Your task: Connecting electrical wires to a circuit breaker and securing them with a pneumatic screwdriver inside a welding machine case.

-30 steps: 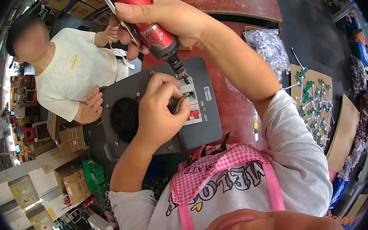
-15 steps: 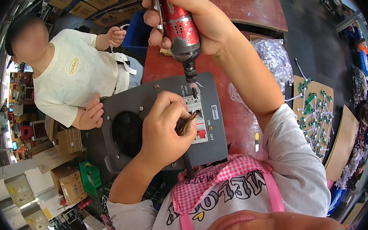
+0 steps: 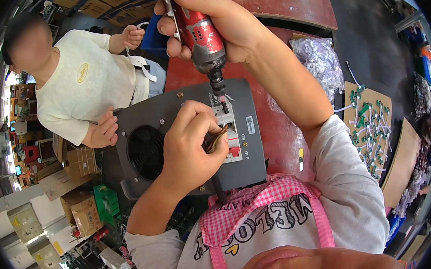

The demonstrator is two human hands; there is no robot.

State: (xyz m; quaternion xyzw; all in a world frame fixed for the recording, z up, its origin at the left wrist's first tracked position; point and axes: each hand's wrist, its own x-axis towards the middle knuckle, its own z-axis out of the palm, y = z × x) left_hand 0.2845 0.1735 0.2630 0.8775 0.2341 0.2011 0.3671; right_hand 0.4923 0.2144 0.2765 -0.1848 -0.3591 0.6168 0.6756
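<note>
My right hand [image 3: 228,18] is wrapped round a worn red power screwdriver [image 3: 200,36], its lever along the fingers. The driver points down, and its dark bit [image 3: 224,105] meets the upper end of a white circuit breaker [image 3: 229,117] with a red switch [image 3: 234,152]. Set into a dark grey metal panel [image 3: 252,168], the breaker sits right of a round black fan opening [image 3: 145,146]. Between thumb and fingers, my left hand [image 3: 188,147] pinches some thin brownish-green wires [image 3: 218,139] against the breaker's side. Where their ends enter is hard to make out.
Across the panel at left stands a co-worker [image 3: 85,76], one hand by its edge. A dark red table [image 3: 278,149] lies under the panel. To the right are a clear plastic bag of parts [image 3: 317,66] and cardboard with small green boards [image 3: 370,121]. A blue bin [image 3: 155,40] stands behind.
My right hand and the screwdriver have shifted a little left and now lean more, with the bit still at the breaker. My left hand keeps its pinch on the wires. The panel appears slightly higher.
</note>
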